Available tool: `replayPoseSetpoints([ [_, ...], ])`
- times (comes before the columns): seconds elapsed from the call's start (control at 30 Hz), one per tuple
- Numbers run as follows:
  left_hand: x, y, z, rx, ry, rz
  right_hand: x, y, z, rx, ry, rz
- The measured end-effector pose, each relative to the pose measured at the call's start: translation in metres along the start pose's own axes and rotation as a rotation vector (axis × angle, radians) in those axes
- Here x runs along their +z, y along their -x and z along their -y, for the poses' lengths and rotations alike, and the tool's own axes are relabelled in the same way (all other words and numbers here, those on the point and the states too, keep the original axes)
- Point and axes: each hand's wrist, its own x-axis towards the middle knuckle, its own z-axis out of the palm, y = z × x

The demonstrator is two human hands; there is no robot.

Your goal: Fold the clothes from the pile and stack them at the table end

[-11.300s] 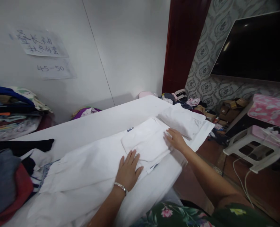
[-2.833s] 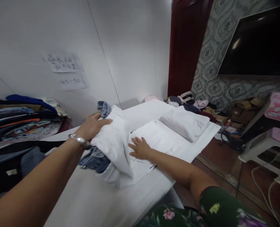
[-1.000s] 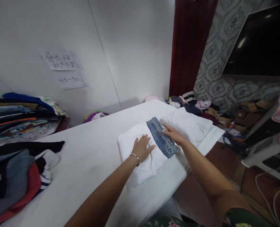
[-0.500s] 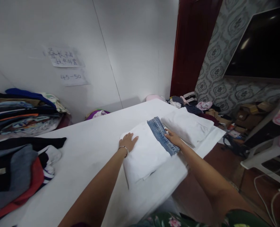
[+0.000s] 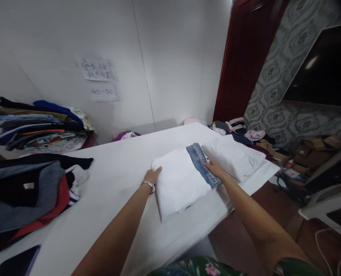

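Note:
A folded white garment [image 5: 178, 184] lies on the white table, a strip of blue denim [image 5: 201, 165] along its right side. Whether the denim belongs to the same garment, I cannot tell. My left hand [image 5: 153, 175], with a bracelet at the wrist, grips the left edge, its thumb on top and the other fingers mostly hidden. On the opposite side my right hand [image 5: 214, 168] holds the denim edge, thumb above and fingertips partly out of sight. Just beyond the right hand sits another white folded bundle [image 5: 233, 157].
Loose dark, grey and red clothes [image 5: 43, 191] cover the table's left side. Behind them rises a tall stack of folded clothes [image 5: 43, 124]. A dark flat object [image 5: 17, 262] is at the lower left. More clothes [image 5: 239, 130] and cardboard boxes [image 5: 311, 149] lie beyond the right end.
My left hand has slid from lying flat on top of the white garment to gripping its left edge. My right hand stays at the denim. The view has turned slightly left.

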Motion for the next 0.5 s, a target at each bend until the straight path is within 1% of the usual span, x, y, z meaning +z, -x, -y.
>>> replayPoseSetpoints([
  [0.13, -0.010, 0.000, -0.004, -0.086, 0.163, 0.017, 0.005, 0.013, 0.011, -0.010, -0.034, 0.044],
  [0.17, -0.015, -0.001, -0.005, -0.098, 0.196, 0.011, 0.009, 0.019, 0.015, -0.005, -0.078, 0.070],
  [0.23, -0.031, -0.006, -0.005, -0.118, 0.245, -0.016, 0.020, 0.032, 0.023, 0.026, -0.239, 0.141],
  [0.33, -0.066, -0.015, 0.003, -0.146, 0.274, -0.084, 0.050, 0.050, 0.039, 0.059, -0.496, 0.246],
  [0.43, -0.109, -0.022, 0.020, -0.169, 0.255, -0.143, 0.089, 0.064, 0.054, 0.010, -0.573, 0.324],
  [0.5, -0.134, -0.022, 0.036, -0.183, 0.216, -0.176, 0.115, 0.071, 0.060, -0.036, -0.574, 0.372],
])
